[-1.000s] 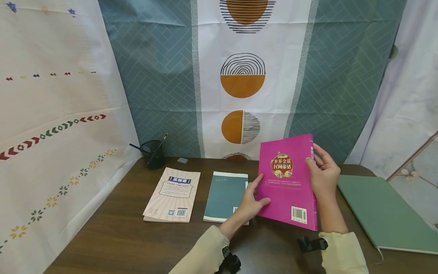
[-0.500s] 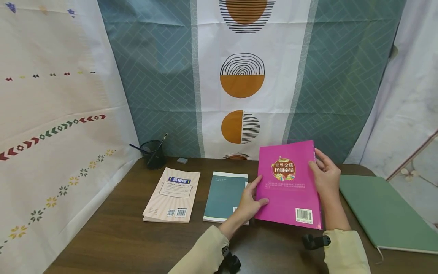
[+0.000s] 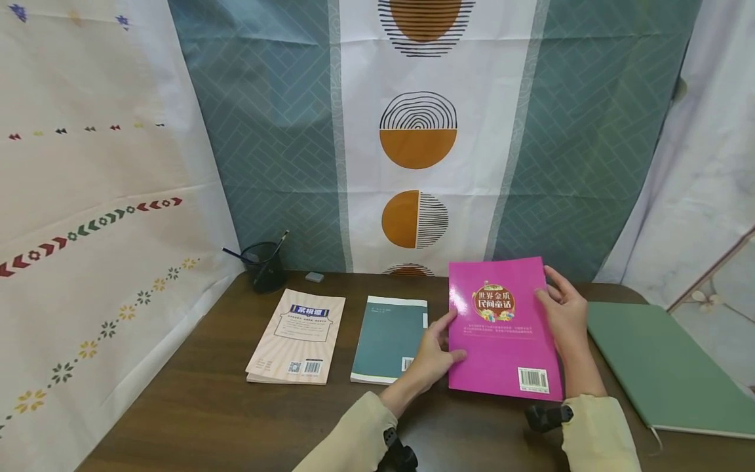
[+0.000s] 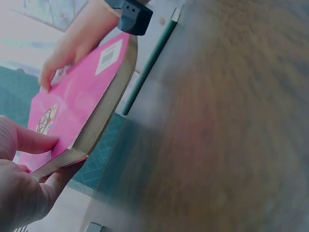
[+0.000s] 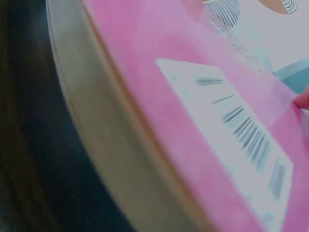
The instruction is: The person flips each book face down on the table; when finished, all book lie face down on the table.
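Both hands, left hand [image 3: 435,357] and right hand [image 3: 565,313], pinch the pink book [image 3: 501,331] by its side edges; it looks light, flexible, glossy, so probably slippery.

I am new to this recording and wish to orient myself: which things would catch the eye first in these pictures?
First, the bright pink book, back cover up, held at the right of the dark table: the left hand grips its left edge and the right hand its right edge. To its left lie a teal book and a cream book. Behind hangs a curtain with orange circles.
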Available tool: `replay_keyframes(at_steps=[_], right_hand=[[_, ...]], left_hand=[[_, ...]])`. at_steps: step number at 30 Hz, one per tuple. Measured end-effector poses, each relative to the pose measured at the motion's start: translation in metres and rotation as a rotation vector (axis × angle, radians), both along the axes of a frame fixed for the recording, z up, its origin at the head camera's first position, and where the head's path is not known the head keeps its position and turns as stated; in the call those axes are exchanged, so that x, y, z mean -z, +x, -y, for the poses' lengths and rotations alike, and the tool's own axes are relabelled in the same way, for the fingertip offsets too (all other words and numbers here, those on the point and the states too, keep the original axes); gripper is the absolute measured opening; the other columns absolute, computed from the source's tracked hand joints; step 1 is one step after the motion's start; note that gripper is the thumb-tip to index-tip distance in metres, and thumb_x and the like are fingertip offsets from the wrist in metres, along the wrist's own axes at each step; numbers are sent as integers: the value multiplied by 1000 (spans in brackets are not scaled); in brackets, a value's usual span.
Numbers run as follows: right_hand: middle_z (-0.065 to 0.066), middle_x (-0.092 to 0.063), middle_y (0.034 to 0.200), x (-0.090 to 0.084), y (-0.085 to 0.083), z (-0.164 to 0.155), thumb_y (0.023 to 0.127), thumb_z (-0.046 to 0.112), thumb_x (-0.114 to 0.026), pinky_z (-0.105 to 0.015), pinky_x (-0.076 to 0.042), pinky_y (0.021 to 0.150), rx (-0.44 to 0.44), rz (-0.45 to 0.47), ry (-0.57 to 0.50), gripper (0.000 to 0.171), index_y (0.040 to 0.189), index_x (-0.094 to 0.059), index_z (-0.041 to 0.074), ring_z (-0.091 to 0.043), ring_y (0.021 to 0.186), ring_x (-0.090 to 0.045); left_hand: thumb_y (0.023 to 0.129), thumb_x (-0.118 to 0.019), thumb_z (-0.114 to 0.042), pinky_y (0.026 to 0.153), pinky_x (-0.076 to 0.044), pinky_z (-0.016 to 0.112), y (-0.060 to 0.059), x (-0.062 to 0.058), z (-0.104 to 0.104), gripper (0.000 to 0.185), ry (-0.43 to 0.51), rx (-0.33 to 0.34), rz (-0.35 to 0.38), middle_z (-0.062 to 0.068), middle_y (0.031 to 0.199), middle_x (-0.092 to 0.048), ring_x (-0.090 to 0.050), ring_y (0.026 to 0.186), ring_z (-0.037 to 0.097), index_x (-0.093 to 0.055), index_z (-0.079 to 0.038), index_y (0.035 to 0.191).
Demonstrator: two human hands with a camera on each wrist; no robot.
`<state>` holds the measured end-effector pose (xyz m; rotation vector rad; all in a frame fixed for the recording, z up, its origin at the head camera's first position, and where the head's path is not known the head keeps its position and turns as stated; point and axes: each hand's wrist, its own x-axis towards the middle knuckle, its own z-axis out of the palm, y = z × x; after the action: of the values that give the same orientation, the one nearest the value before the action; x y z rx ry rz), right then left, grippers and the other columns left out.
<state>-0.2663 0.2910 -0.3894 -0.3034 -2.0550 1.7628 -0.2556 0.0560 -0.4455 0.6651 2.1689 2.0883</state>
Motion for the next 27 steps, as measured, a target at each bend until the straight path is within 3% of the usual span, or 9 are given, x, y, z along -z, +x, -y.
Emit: replay_keyframes(at_steps=[8, 14, 18, 22, 27], right_hand=[[38, -58, 85, 8, -1, -6, 96, 17, -58, -12, -50, 59, -16, 18, -11, 57, 150, -39, 15, 11, 70, -60], [39, -57, 82, 16, -6, -7, 95, 17, -60, -8, -48, 63, 25, 32, 9, 57, 148, -42, 12, 15, 71, -57], [37, -59, 92, 19, -7, -7, 96, 22, -59, -8, -48, 64, 40, 71, 27, 56, 149, -42, 16, 16, 73, -57], [28, -63, 115, 23, -7, -9, 96, 28, -59, -8, -49, 66, 41, 119, 38, 56, 149, -41, 21, 18, 75, -57], [4, -56, 142, 29, -10, -10, 96, 30, -59, -5, -47, 67, 58, 164, 48, 56, 149, -42, 21, 20, 77, -53]], left_hand=[[77, -66, 16, 72, -58, 24, 0, 5, -5, 75, -21, 0, 65, 18, 121, -53, -66, 93, 21, -44, -4, 145], [79, -66, 15, 72, -58, 24, 2, 7, -6, 75, -49, 32, 91, 20, 129, -49, -65, 90, 15, -40, -3, 147], [79, -66, 15, 73, -59, 26, 2, 10, -6, 76, -59, 44, 108, 21, 133, -47, -66, 91, 14, -40, -3, 147], [75, -68, 17, 73, -59, 28, 1, 13, -7, 80, -78, 33, 131, 22, 134, -48, -67, 93, 18, -39, -1, 147], [73, -70, 17, 74, -59, 29, 0, 18, -10, 80, -106, 11, 130, 23, 129, -53, -67, 100, 25, -40, 2, 146]])
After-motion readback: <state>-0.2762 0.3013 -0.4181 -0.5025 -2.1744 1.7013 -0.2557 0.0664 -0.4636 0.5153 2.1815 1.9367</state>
